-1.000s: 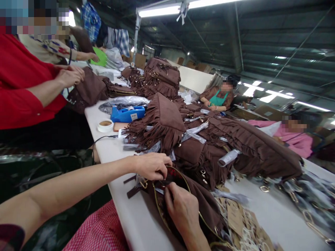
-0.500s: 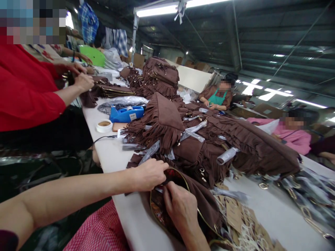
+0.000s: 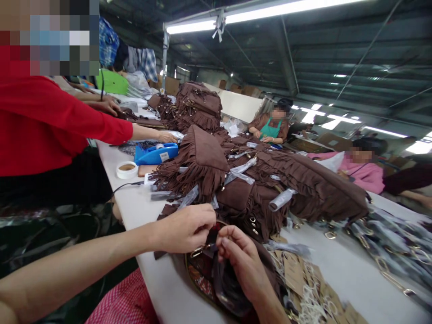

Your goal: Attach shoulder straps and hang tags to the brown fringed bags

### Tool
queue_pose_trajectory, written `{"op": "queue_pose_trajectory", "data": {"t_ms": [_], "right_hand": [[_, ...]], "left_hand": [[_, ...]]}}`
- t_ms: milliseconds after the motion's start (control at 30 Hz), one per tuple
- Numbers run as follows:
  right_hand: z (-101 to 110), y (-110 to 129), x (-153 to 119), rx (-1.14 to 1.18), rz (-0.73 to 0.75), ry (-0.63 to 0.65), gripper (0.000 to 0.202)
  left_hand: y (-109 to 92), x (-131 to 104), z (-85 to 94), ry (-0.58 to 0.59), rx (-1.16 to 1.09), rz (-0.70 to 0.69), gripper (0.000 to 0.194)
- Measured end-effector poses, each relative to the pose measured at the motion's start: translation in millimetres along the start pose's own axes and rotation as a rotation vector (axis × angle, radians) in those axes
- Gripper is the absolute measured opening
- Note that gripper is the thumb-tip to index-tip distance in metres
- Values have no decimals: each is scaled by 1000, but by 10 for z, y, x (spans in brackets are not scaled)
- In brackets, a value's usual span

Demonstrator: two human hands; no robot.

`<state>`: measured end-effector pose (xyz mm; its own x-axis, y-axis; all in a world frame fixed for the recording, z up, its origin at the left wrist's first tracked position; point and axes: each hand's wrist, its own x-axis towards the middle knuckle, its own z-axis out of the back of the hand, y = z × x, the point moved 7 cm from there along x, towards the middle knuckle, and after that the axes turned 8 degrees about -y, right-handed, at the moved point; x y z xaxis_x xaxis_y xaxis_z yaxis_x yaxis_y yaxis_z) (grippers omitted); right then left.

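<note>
A brown bag [image 3: 268, 256] lies at the table's near edge, its zipped mouth open on a patterned lining [image 3: 202, 283]. Over that mouth, my left hand [image 3: 184, 228] is closed in a pinch; what sits between its fingertips is hidden. Just under it shows a gold snap hook [image 3: 199, 251]. My right hand [image 3: 245, 261] is closed too, thumb and fingers together at the top of a dark strap in clear plastic [image 3: 229, 288], which hangs into the bag's opening. The two hands are close together but apart.
Brown fringed bags [image 3: 209, 155] are heaped beyond my hands. Tags with white strings [image 3: 303, 279] lie to the right, plastic-wrapped straps [image 3: 388, 243] farther right. A blue tape dispenser [image 3: 157, 153] and tape roll [image 3: 127, 169] stand left, where a person in red [image 3: 67, 126] reaches over the table.
My hands have risen out of the bag's mouth, and the plastic-wrapped strap and gold hook now show. The person in red has stretched an arm toward the heap behind the tape dispenser.
</note>
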<state>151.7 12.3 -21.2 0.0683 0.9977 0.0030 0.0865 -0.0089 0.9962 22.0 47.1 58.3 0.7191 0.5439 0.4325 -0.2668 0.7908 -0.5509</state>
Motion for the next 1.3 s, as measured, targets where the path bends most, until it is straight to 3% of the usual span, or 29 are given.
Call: {"op": "queue_pose_trajectory", "data": {"t_ms": [133,233,367,467,600,733,867,1133,1300], "right_hand": [[-29,49,26,-30,98,25,18],[18,42,35,-168,206,-51,19],[100,18,23,-272,285,-161,23],[141,14,13,-256,286,-230,27],[110,-60,20,-130,177,-202,29],[130,-54,1,-100,203,-203,26],[174,-17,-41,-161,262,-199,20],[217,-82,-64,-19,169,-245,25],[223,-114,-60,-53,123,-237,25]], "left_hand": [[117,-132,-345,105,-525,421,9],[228,-207,-510,13,-741,573,2],[329,-223,-513,-215,-740,569,9],[342,-234,-556,-276,-779,583,10],[351,-248,-579,-323,-827,596,12],[384,-257,-601,-313,-850,622,14],[393,-260,-610,-313,-732,618,12],[239,-257,-454,-363,-443,536,12],[207,-248,-461,-322,-391,525,12]]}}
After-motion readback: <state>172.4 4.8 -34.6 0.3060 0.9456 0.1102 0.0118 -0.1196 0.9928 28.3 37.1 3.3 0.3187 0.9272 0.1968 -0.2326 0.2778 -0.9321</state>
